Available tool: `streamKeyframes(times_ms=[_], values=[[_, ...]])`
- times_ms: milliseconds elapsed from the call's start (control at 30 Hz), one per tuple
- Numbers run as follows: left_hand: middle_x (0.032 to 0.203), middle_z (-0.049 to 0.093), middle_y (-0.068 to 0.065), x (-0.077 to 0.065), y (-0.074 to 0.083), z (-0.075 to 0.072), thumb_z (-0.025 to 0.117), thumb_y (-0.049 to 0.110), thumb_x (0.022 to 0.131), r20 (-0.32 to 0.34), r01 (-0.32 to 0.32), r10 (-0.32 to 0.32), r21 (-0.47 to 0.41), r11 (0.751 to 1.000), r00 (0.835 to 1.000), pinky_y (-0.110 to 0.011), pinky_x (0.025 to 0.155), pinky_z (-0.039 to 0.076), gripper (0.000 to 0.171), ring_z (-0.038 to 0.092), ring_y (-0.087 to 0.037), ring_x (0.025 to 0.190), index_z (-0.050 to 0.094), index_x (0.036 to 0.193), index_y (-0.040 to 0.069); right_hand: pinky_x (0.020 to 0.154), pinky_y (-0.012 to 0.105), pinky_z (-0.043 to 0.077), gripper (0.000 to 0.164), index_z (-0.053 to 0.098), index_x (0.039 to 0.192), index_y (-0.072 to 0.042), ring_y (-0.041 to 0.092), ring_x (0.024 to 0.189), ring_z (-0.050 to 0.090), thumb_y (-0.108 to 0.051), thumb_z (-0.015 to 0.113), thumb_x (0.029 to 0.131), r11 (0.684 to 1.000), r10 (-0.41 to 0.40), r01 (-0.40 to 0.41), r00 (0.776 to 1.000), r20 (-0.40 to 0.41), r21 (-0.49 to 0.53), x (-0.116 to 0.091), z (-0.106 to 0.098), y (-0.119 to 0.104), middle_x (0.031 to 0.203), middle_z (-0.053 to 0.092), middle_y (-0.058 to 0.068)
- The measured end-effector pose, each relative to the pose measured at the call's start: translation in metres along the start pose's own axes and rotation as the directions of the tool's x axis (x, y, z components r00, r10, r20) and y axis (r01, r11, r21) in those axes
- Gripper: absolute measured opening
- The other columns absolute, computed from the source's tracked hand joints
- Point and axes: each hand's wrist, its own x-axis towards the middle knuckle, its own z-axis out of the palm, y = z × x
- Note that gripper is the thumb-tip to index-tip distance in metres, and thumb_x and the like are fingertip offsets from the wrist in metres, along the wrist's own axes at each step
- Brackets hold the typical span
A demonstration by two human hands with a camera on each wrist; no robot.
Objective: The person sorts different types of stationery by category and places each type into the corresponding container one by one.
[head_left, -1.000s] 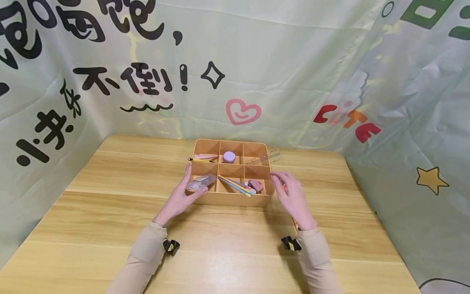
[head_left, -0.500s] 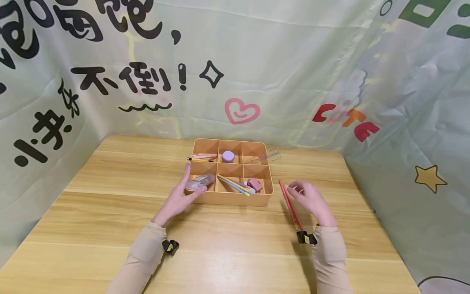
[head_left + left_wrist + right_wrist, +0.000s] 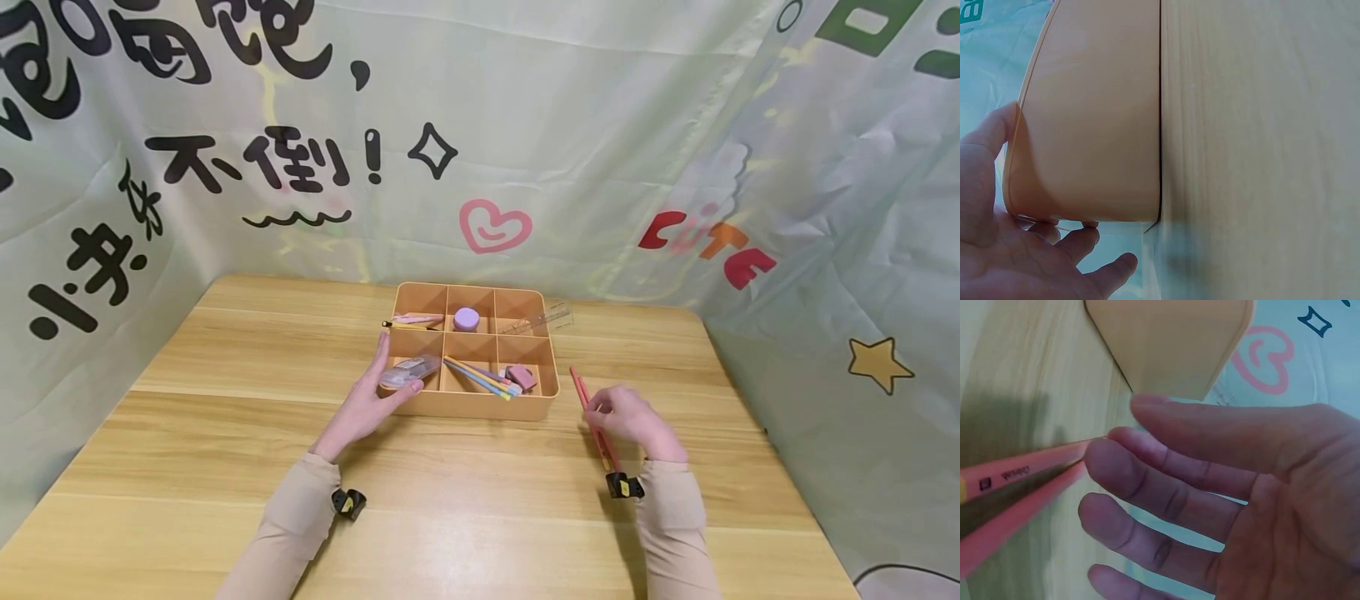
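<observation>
In the head view, my left hand [image 3: 365, 414] holds the front left corner of a tan six-compartment storage box [image 3: 468, 407]. The left wrist view shows the thumb [image 3: 1005, 122] at its rim and the fingers along its side wall. Right of the box, two red pencils [image 3: 592, 419] lie in a narrow V on the table. My right hand [image 3: 626, 417] hovers by them, and its fingertips overlap them in the head view. Seen from the right wrist, the thumb stands apart from bent, loose fingers, with the pencils [image 3: 1029, 472] beyond the fingertips; contact cannot be judged.
The box carries a translucent case [image 3: 411, 371], several coloured pencils [image 3: 477, 377], a pinkish block [image 3: 521, 378], a purple round item [image 3: 466, 319] and pink pens [image 3: 417, 319]. A clear ruler [image 3: 551, 317] juts past its right wall. Printed cloth [image 3: 600, 150] surrounds the wooden table [image 3: 480, 508].
My right hand has left the box's right side, moved right and toward me, and come down beside the red pencils, uncovering them. The left hand keeps its place at the box corner.
</observation>
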Motion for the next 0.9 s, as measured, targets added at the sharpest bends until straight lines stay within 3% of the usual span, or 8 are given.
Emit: streamKeyframes(times_ms=[233, 400, 533, 900], values=[[0.171, -0.010, -0.008, -0.0003, 0.0008, -0.0002, 0.063, 0.048, 0.097, 0.001, -0.004, 0.004, 0.000, 1.000, 1.000, -0.061, 0.125, 0.010, 0.101, 0.004, -0.041, 0.157, -0.010, 0.162, 0.021, 0.072, 0.040, 0.056, 0.013, 0.068, 0.098, -0.001, 0.021, 0.078, 0.066, -0.007, 0.072, 0.087, 0.999, 0.033, -0.033, 0.999, -0.014, -0.009, 0.0029, 0.0054, -0.0018, 0.088, 0.072, 0.013], [0.171, -0.011, -0.007, -0.0007, 0.0016, -0.0003, 0.064, 0.047, 0.096, 0.003, 0.000, 0.000, -0.004, 1.000, 1.000, -0.062, 0.125, 0.010, 0.102, 0.004, -0.041, 0.157, -0.010, 0.162, 0.021, 0.068, 0.034, 0.053, 0.015, 0.066, 0.095, -0.002, 0.018, 0.074, 0.066, -0.004, 0.075, 0.082, 0.999, 0.045, -0.045, 0.999, -0.011, -0.008, 0.0031, 0.0081, -0.0023, 0.083, 0.073, 0.011], [0.171, -0.011, -0.008, -0.0007, 0.0013, -0.0006, 0.063, 0.047, 0.097, 0.001, -0.006, 0.006, 0.002, 1.000, 1.000, -0.062, 0.125, 0.010, 0.102, 0.004, -0.041, 0.157, -0.010, 0.162, 0.020, 0.067, 0.033, 0.051, 0.015, 0.068, 0.093, -0.004, 0.017, 0.074, 0.066, -0.005, 0.077, 0.081, 0.999, 0.049, -0.049, 0.999, -0.017, -0.022, 0.0040, 0.0094, -0.0028, 0.083, 0.074, 0.008], [0.171, -0.010, -0.008, -0.0017, 0.0022, -0.0007, 0.064, 0.048, 0.096, -0.001, -0.001, 0.001, 0.002, 1.000, 1.000, -0.062, 0.125, 0.011, 0.102, 0.005, -0.041, 0.157, -0.009, 0.162, 0.020, 0.065, 0.032, 0.048, 0.014, 0.065, 0.093, -0.007, 0.018, 0.074, 0.064, -0.005, 0.075, 0.084, 0.987, 0.156, -0.157, 0.988, -0.016, -0.024, 0.0042, 0.0104, -0.0021, 0.086, 0.072, 0.008]])
